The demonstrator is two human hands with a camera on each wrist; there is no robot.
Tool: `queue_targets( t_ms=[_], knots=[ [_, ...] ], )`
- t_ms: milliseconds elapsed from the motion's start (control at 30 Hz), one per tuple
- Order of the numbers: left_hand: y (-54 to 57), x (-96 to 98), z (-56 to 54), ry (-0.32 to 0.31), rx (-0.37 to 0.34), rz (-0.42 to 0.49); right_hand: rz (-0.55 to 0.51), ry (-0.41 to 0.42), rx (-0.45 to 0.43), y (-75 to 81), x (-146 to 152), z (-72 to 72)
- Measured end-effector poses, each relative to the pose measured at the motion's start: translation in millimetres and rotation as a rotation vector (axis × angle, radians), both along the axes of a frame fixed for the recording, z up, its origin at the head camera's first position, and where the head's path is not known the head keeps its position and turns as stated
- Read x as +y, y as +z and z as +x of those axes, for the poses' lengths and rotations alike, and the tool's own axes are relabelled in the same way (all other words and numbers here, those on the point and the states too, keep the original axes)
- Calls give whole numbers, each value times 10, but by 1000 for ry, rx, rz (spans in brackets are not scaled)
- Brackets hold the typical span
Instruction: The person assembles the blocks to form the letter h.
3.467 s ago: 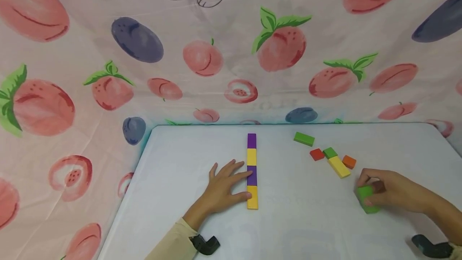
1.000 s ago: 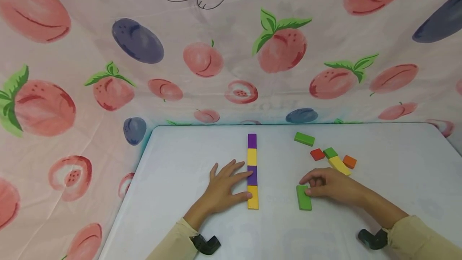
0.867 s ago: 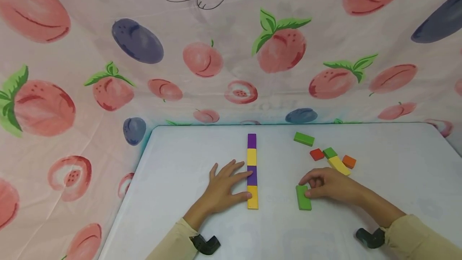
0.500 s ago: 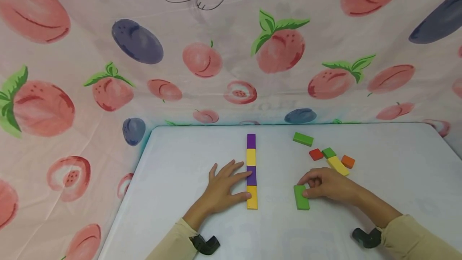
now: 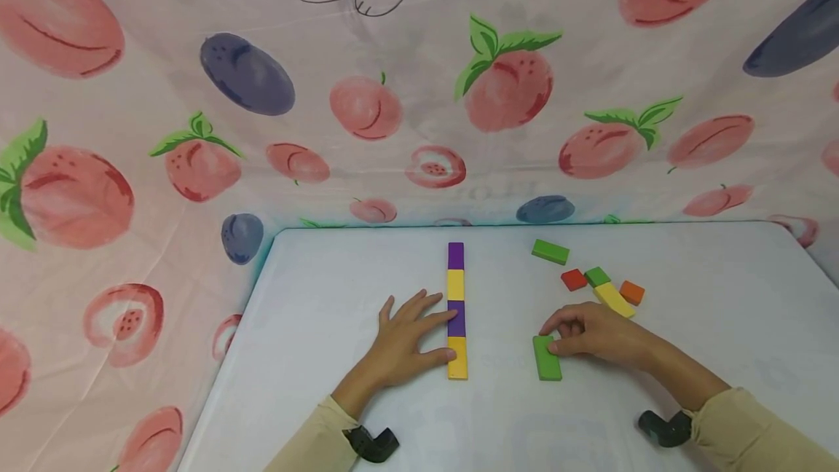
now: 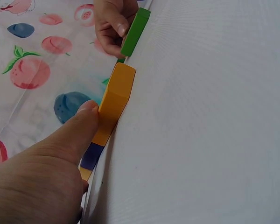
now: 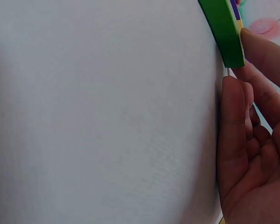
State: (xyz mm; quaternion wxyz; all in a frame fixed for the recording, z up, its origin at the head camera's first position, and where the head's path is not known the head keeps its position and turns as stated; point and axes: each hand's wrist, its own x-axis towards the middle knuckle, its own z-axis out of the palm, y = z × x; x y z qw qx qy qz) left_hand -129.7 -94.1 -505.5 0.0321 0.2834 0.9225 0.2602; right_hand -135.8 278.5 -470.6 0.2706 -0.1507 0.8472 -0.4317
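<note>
- Right grip (image 5: 593,332) pinches a green block (image 5: 548,364), right of the purple-and-yellow row (image 5: 455,285).
- Left grip (image 5: 405,344) is spread, touching the row.
- Loose blocks (image 5: 611,296) lie on the bench (image 5: 354,275) beyond the right grip.

A rectangular green block (image 5: 547,365) lies right of a straight purple-and-yellow block row (image 5: 457,325).
</note>
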Motion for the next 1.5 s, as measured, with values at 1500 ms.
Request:
queue_targets(
  t_ms=[1500],
  knots=[
    [-32,1,-21,14,-38,-28,47,-6,36,-17,-10,-6]
  ],
)
